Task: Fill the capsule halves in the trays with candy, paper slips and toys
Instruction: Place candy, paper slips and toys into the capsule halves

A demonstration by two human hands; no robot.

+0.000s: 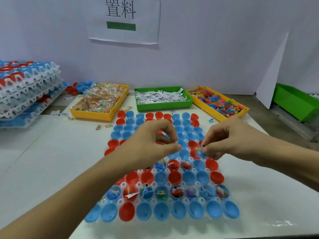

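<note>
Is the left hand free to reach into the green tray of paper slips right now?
Probably yes. The left hand hovers over the capsule tray, its grip apparently empty, and nothing stands between it and the green tray just beyond.

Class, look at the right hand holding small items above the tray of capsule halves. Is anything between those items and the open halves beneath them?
Nothing visible blocks the drop. The right hand pinches small items directly above open blue capsule halves. The left hand hovers beside it, not underneath.
</note>
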